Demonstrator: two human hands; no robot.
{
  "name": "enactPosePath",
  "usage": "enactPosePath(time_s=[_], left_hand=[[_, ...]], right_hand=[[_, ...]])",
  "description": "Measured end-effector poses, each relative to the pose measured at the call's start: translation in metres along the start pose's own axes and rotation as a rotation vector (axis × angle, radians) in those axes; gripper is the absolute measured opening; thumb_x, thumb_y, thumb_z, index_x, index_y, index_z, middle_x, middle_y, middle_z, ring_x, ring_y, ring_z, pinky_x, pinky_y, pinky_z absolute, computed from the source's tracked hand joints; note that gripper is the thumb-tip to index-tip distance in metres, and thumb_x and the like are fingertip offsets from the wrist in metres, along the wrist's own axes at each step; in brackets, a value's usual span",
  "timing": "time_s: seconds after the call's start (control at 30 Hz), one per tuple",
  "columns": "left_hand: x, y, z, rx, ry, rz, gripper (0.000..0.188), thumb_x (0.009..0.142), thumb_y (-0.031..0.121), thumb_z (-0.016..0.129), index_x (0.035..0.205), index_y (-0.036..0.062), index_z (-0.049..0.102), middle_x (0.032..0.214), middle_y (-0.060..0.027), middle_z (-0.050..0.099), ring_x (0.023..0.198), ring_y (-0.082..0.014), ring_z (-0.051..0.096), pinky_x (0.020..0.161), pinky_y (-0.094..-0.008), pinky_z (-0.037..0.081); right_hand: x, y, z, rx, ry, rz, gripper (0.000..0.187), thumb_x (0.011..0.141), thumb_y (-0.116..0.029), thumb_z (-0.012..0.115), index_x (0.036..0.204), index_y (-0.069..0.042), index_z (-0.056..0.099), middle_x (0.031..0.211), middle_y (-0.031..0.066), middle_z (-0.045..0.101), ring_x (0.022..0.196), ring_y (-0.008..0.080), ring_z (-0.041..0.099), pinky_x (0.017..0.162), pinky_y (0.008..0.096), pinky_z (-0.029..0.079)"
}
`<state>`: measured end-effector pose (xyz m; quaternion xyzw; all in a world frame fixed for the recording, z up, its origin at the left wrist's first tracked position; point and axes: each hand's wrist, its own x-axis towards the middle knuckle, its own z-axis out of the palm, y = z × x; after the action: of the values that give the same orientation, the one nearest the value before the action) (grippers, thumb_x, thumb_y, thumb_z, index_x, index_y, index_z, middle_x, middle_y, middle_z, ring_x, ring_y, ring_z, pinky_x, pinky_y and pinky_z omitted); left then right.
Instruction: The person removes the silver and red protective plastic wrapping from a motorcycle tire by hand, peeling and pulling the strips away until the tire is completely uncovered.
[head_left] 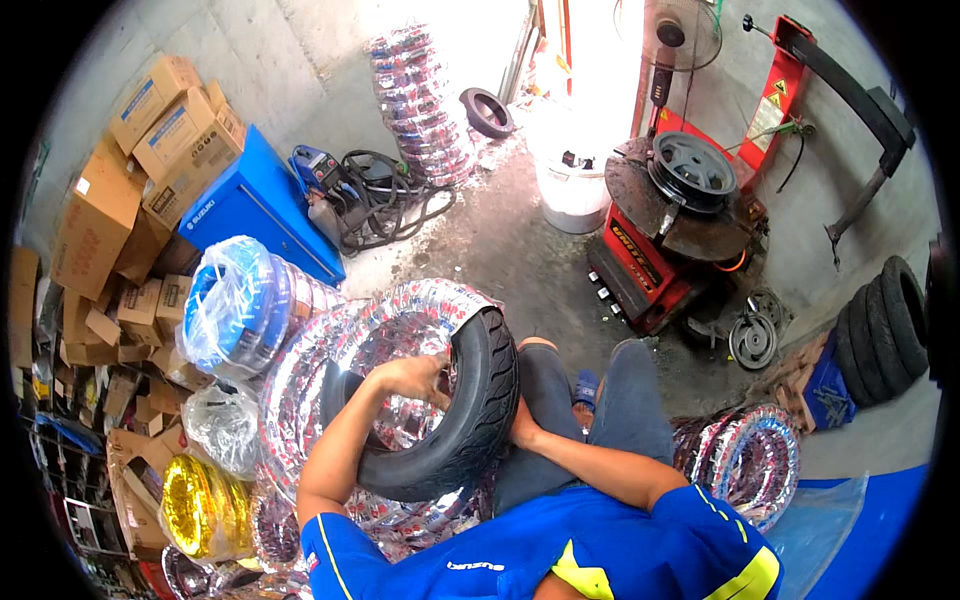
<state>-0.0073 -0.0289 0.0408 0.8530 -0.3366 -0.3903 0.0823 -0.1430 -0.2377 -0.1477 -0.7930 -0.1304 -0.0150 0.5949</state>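
Observation:
A black scooter tyre (pixel 478 405) stands tilted at my lap, its grooved tread toward my right. Shiny printed wrapping film (pixel 462 298) still covers its far upper part, while the near part is bare rubber. My left hand (pixel 412 378) reaches into the tyre's ring, with fingers curled at the inner edge on a bunched bit of that film; the fingertips are partly hidden. Against the outer tread, my right hand (pixel 524 426) grips the tyre from the right, its fingers partly behind it. Beneath and to the left lie stacked film-wrapped tyres (pixel 290 400).
Blue-wrapped tyres (pixel 225 315), gold-wrapped tyres (pixel 195 505) and cardboard boxes (pixel 100 235) crowd the left. A blue cabinet (pixel 265 215) stands behind. Ahead right are a white bucket (pixel 573 195) and a red tyre changer (pixel 645 265) holding a wheel rim (pixel 693 170). Black tyres (pixel 880 325) lean far right.

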Motion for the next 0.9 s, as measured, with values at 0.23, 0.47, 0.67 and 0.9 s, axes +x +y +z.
enactPosePath(time_s=[0.23,0.47,0.67,0.9], left_hand=[[0.016,-0.054,0.04,-0.194,0.117,0.233,0.031,0.074,0.02,0.082,0.093,-0.0043,0.075,0.088,-0.0231,0.074,0.082,-0.0286,0.072,0.076,-0.0429,0.055],[0.007,-0.027,0.011,-0.362,0.16,0.051,0.036,0.071,0.022,0.087,0.092,-0.005,0.074,0.086,-0.0238,0.074,0.081,-0.0318,0.072,0.078,-0.0429,0.056],[-0.017,-0.04,0.011,-0.277,0.304,0.099,0.057,0.07,0.02,0.092,0.118,-0.0014,0.069,0.102,-0.0198,0.075,0.098,-0.0276,0.071,0.092,-0.0401,0.056],[-0.086,-0.009,-0.04,-0.612,0.664,-0.119,0.079,0.065,-0.002,0.089,0.138,-0.0068,0.057,0.119,-0.0126,0.071,0.105,-0.0191,0.068,0.095,-0.0335,0.055]], right_hand=[[0.029,-0.034,-0.011,1.125,-0.094,0.287,0.058,0.098,-0.016,0.069,0.15,-0.001,0.048,0.146,0.0114,0.058,0.138,0.0228,0.049,0.118,0.0379,0.038],[0.034,-0.041,-0.012,1.117,-0.381,0.324,0.051,0.097,-0.012,0.069,0.144,0.001,0.054,0.139,0.0118,0.063,0.128,0.0224,0.054,0.111,0.0369,0.043],[0.046,-0.045,-0.013,0.97,-0.509,0.266,0.046,0.095,-0.009,0.069,0.139,0.002,0.059,0.132,0.0121,0.066,0.12,0.022,0.059,0.105,0.0361,0.047],[0.051,-0.029,-0.058,0.352,-0.31,0.146,0.04,0.094,-0.005,0.069,0.133,0.004,0.065,0.124,0.0125,0.071,0.11,0.0215,0.065,0.098,0.0351,0.052]])
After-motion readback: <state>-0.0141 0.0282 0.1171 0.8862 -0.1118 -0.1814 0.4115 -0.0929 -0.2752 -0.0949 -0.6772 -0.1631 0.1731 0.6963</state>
